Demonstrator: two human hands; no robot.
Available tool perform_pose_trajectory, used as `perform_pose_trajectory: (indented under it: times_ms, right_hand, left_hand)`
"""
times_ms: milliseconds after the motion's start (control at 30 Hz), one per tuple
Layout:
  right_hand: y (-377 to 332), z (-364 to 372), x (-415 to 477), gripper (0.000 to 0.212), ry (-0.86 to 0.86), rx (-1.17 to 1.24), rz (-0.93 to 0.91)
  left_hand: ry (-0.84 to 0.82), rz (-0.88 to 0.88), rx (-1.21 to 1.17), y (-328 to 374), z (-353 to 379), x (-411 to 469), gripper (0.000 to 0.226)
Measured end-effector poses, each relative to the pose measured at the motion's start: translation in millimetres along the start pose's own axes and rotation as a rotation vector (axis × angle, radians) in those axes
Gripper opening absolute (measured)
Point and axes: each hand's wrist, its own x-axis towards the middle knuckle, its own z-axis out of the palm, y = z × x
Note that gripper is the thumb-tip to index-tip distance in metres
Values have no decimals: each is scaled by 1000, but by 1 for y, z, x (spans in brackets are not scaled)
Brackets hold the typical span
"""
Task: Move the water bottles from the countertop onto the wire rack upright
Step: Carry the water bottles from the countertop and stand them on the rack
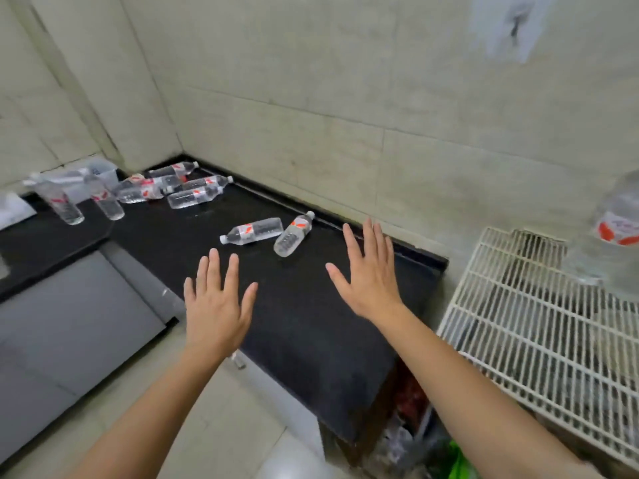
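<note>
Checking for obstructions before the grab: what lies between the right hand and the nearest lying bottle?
Nothing: in the head view only bare black countertop separates the open right hand from the nearest lying water bottle.

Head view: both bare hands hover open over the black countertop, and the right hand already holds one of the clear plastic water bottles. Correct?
Not quite. In the head view the right hand holds nothing. Like the left hand, it is open with fingers spread above the black countertop. The nearest clear plastic water bottles lie on their sides beyond the fingertips.

Left hand (215, 310) and right hand (368, 275) bare (sleeveless forearms).
</note>
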Motion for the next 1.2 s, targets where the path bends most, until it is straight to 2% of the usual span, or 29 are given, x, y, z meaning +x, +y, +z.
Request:
perform_pose_trajectory:
  times_ms: [200, 333, 467, 733, 967, 1067, 1133, 1200]
  right_hand:
    - [-122, 77, 43, 81, -174, 26, 37]
    - [-158, 111, 58, 80, -234, 43, 46]
    - [-155, 140, 86, 79, -256, 20, 97]
    - [-110, 212, 170, 79, -249, 90, 369]
    - [-78, 299, 280, 78, -294, 234, 539]
    - [-74, 331, 305, 78, -315, 238, 586]
    - [-76, 352, 307, 76, -368, 191, 606]
    - [-79, 369, 300, 71, -343, 146, 592]
  left_hand:
    - [19, -66, -1, -122, -10, 28, 66]
    - [-20, -105, -50, -166, 2, 57, 69]
    - [-97, -86, -91, -180, 32, 98, 70]
    - [-269, 41, -121, -178, 120, 211, 73]
    - [-550, 116, -36, -177, 227, 352, 83]
    - [-621, 69, -38, -185, 263, 391, 89]
    - [-725, 25, -54, -196, 284, 400, 91]
    - [-774, 20, -103, -205, 301, 398, 93]
